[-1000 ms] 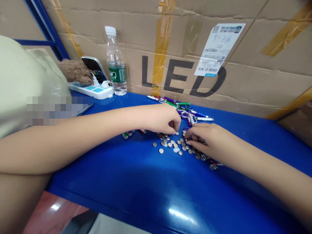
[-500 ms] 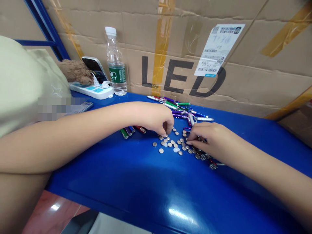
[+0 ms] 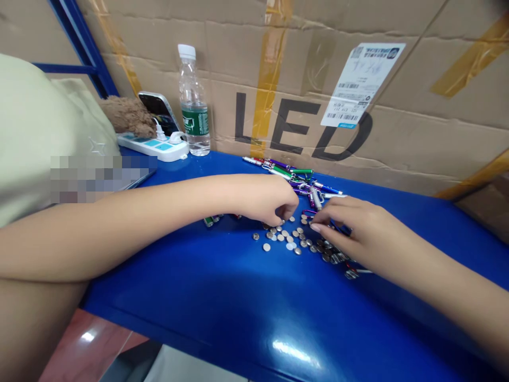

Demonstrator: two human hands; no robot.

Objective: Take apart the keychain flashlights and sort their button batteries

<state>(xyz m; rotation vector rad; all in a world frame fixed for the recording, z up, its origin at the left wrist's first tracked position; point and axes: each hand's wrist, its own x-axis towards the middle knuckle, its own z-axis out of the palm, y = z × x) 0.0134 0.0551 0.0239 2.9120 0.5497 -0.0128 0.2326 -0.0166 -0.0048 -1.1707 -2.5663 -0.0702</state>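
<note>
left hand [image 3: 270, 204] on button cells [image 3: 280, 237], right hand [image 3: 358, 233] near

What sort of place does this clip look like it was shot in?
Probably a small assembly workspace: a blue workbench, a taped carton marked LED, loose button cells beside keychain flashlights.
</note>
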